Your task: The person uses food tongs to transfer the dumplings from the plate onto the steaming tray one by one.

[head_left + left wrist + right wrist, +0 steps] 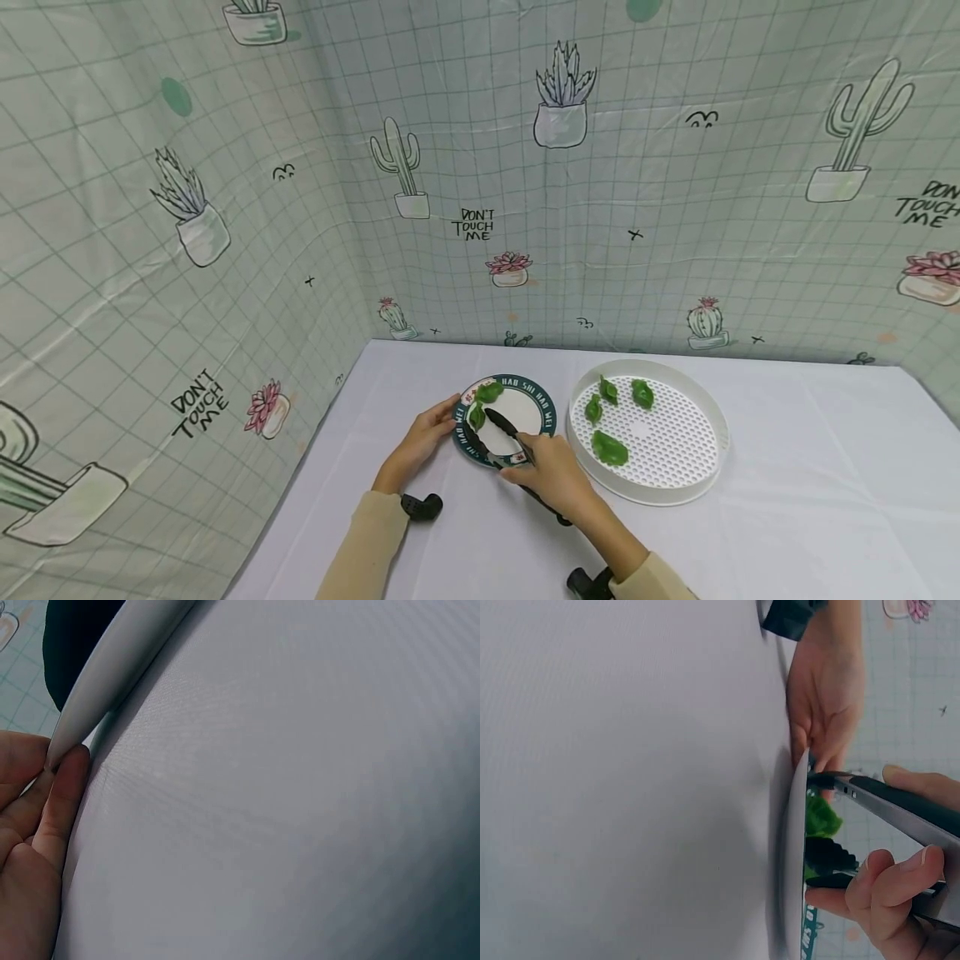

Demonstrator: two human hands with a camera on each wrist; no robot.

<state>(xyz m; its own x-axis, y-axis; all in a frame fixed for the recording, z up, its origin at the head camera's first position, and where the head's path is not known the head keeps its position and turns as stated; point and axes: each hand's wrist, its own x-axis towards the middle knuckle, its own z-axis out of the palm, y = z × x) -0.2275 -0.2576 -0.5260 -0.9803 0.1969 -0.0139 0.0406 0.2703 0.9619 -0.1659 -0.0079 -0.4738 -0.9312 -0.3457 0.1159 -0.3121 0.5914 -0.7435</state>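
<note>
Head view, lower centre of the frame: the right hand [551, 475] grips a pair of black tongs [501, 433], fingers curled round the handles, with the tips reaching up and to the left over the round plate [542, 403] with the dark lettered rim. The tong tips stand at a green dumpling [477, 414] lying on the left part of the plate; a second green dumpling [490, 390] lies just above it, near the plate's upper rim. Whether the tips are closed on the dumpling or merely beside it cannot be told from this view; in the right wrist view the dark tong tip [829, 856] sits against the green dumpling [821, 817] above the plate edge [795, 847].

The left hand [427, 433] holds the plate at its left rim; the left wrist view shows a fingertip [71, 769] pressed against the white plate edge [112, 667], fingers fairly straight.

To the right of the plate, close beside it, stands a white perforated tray [675, 483] bearing four more green dumplings [609, 447].

The step in hand appears to be the setting or taking of a dumpling on the plate with the tongs. The next move would call for a steady plate and a light, even squeeze, so that the soft dumpling neither slips nor tears.
</note>
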